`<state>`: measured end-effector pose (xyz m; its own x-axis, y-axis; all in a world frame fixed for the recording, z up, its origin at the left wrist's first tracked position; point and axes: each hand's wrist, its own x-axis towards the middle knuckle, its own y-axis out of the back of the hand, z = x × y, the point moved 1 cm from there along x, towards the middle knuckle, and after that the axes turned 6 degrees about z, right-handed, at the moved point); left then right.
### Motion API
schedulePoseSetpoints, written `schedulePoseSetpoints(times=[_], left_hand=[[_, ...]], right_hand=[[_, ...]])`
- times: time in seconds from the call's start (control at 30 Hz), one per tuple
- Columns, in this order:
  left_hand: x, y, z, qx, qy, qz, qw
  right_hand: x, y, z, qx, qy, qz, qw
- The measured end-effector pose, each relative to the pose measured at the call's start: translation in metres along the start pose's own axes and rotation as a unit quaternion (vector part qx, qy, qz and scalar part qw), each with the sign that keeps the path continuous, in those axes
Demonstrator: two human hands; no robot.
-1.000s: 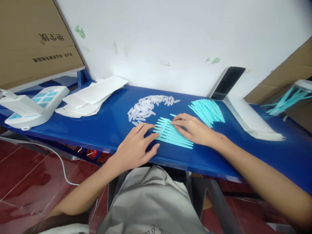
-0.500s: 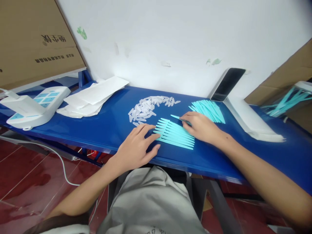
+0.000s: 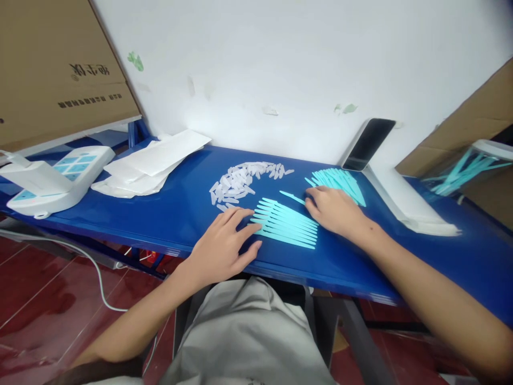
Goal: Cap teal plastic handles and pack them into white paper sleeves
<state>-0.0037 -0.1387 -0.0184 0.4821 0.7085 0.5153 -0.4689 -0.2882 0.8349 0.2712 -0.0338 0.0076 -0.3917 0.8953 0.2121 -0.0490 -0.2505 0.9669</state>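
Slim, tapered turquoise plastic sticks (image 3: 286,223), perhaps eyebrow razors, lie side by side in a fanned row on the blue table. My left hand (image 3: 226,243) rests at the row's left end, fingers spread, its fingertips touching the stick ends. One single stick (image 3: 292,197) lies just beyond the row. Beside its right end is my right hand (image 3: 331,207), its fingers bent and slightly apart with nothing visible between them. Its fingertips are close to the front left of a loose pile of the same sticks (image 3: 340,181). Small white plastic pieces (image 3: 236,182) lie in a curved heap behind my left hand.
White paper sheets (image 3: 156,155) and a white power strip (image 3: 74,174) with a plugged-in adapter lie left. A phone (image 3: 368,143) leans against the wall behind a long white box (image 3: 409,200). At far right, a clear container (image 3: 468,168) holds more turquoise sticks.
My right hand has let go of the single stick and shifted right, towards the loose pile. That stick stays beyond the row. My left hand has hardly moved.
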Motion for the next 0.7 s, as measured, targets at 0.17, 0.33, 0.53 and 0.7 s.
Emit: schedulePoseSetpoints(times=[0.17,0.33,0.53,0.7], left_hand=[[0.0,0.0,0.0,0.001,0.001,-0.004,1.0],[0.0,-0.001,0.0,-0.002,0.001,0.0,1.0],[0.001,0.0,0.0,-0.007,0.001,0.002,1.0],[0.001,0.0,0.001,-0.016,-0.005,0.004,1.0]], right_hand=[[0.0,0.0,-0.003,0.063,0.054,0.027,0.996],[-0.002,0.0,-0.008,0.104,0.188,0.055,0.975],[-0.001,-0.008,-0.001,0.111,0.157,0.067,0.979],[0.005,-0.021,0.007,0.175,0.162,0.082,0.968]])
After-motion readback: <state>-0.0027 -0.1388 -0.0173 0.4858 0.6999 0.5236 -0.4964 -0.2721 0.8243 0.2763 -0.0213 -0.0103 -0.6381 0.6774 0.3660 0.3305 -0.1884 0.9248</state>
